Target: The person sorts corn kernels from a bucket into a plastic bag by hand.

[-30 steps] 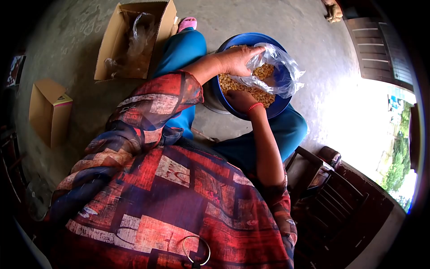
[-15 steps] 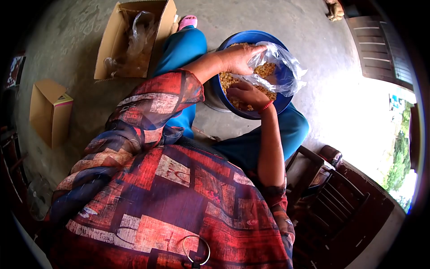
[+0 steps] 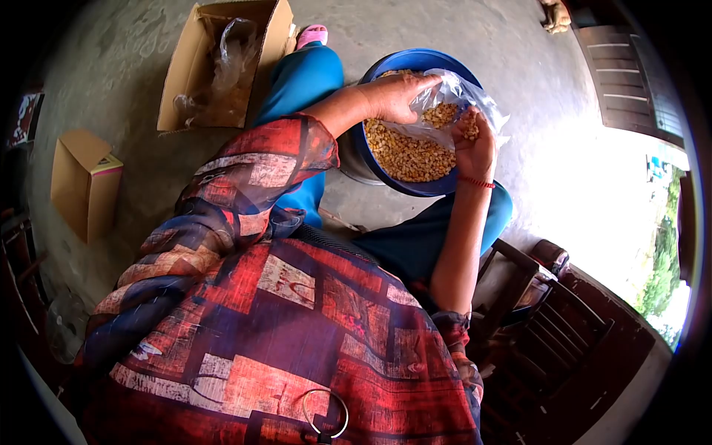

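- Garment, one, patterned in red, dark blue and cream, with a metal ring at the chest
- Right hand, palm turned up, red bracelet at the wrist; fingers curled around a small heap of kernels, held at the near right side of the bag
- Left hand, above the tub; thumb and forefinger spread apart against the bag, grip of the other fingers cannot be told
- Plastic bag, clear, crumpled, mouth spread, lying partly over the tub's right side
- Golden kernels, loose, in the tub, with more seen at the bag's mouth
- Tub, blue, round, between the trousered legs, these in teal
- Small carton, brown, open, on the floor at far left
- Large carton, brown, open, near the pink sandal, clear plastic inside
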